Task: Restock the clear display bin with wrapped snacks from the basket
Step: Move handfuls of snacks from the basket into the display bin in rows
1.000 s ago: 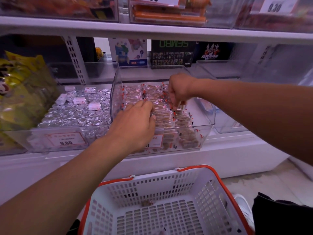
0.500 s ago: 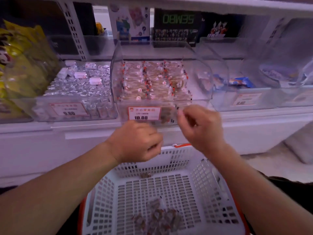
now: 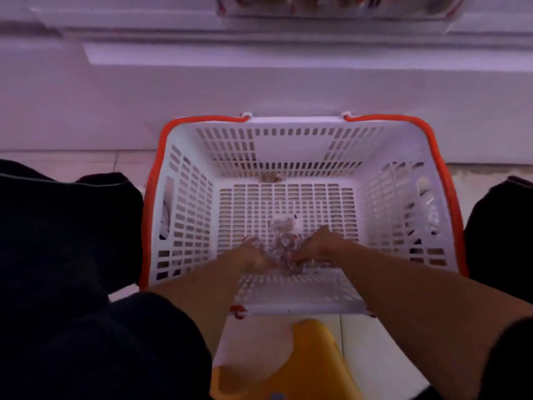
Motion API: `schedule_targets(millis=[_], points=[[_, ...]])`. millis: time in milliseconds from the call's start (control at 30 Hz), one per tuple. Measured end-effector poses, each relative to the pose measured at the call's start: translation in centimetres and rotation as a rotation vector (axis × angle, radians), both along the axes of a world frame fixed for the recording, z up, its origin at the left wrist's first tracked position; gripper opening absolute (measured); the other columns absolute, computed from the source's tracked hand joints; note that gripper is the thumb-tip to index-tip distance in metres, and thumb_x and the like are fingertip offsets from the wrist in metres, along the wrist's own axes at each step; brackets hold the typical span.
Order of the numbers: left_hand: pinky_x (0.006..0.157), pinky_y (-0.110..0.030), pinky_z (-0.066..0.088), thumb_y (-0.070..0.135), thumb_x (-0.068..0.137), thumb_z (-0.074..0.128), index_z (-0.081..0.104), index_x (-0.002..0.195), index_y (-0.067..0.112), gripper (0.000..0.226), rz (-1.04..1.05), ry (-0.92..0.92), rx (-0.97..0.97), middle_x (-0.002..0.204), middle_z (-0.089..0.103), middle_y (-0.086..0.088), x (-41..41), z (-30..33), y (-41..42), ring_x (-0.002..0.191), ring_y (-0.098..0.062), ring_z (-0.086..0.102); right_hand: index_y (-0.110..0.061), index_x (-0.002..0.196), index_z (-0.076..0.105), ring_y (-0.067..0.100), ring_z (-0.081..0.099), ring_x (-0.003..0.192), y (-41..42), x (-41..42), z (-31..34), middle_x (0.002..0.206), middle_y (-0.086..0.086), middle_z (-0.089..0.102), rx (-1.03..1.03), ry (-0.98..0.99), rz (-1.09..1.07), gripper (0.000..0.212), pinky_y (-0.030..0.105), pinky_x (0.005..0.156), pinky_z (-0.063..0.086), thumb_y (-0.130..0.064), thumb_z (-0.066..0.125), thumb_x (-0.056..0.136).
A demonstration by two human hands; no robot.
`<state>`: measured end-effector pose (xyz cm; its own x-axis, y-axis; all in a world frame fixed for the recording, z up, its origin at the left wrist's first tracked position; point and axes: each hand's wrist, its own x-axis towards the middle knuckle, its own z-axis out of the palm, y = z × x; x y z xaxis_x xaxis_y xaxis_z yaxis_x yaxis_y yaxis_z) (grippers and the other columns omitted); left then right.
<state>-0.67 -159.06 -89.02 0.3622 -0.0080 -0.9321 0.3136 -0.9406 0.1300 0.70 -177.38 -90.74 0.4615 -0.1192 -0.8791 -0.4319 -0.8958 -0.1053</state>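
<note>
White slatted plastic with an orange rim — that's the basket (image 3: 297, 122), sitting on the floor between the person's knees. Both hands are down inside it: left hand (image 3: 257, 256) and right hand (image 3: 318, 245) close in from either side on the small heap of wrapped snacks (image 3: 284, 241), touching it, though blur hides whether the fingers have actually closed. One stray snack (image 3: 271, 177) lies apart by the far wall. The clear display bin (image 3: 331, 11) barely shows at the top edge. My read — nearly done: one heap, too blurred to count, plus one loner left to move up.
</note>
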Motion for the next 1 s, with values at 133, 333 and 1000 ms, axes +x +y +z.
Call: schedule_targets(millis=[133, 333, 1000], points=[[0.096, -0.037, 0.049, 0.036, 0.08, 0.076, 0.053, 0.129, -0.002, 0.067, 0.349, -0.124, -0.005, 0.127, 0.06, -0.018, -0.7, -2.8, -0.3, 0.116, -0.033, 0.059, -0.005, 0.142, 0.038, 0.035, 0.045, 0.126, 2.5, -0.7, -1.7, 0.141, 0.017, 0.039, -0.186, -0.139, 0.038, 0.091, 0.041, 0.103, 0.039, -0.067, 0.062, 0.08], [0.068, -0.04, 0.053, 0.025, 0.079, 0.076, 0.05, 0.115, 0.002, 0.05, 0.436, -0.333, -0.109, 0.111, 0.06, -0.018, 0.8, -3.1, -1.9, 0.1, -0.03, 0.06, -0.009, 0.118, 0.058, 0.029, 0.062, 0.113, 2.8, -1.1, -2.4, 0.12, 0.014, 0.064, 0.018, -0.245, -0.068, 0.057, 0.031, 0.085, 0.048, -0.037, 0.081, 0.074], [0.089, -0.04, 0.05, 0.017, 0.086, 0.071, 0.048, 0.131, 0.008, 0.051, -0.322, -0.391, -0.036, 0.124, 0.058, -0.016, 0.6, -3.9, -2.0, 0.113, -0.034, 0.059, 0.0, 0.079, 0.068, 0.03, 0.063, 0.061, -2.5, 0.7, 0.1, 0.07, 0.018, 0.063, 0.24, 0.02, -0.296, 0.011, 0.048, 0.073, 0.061, 0.003, 0.079, 0.077]])
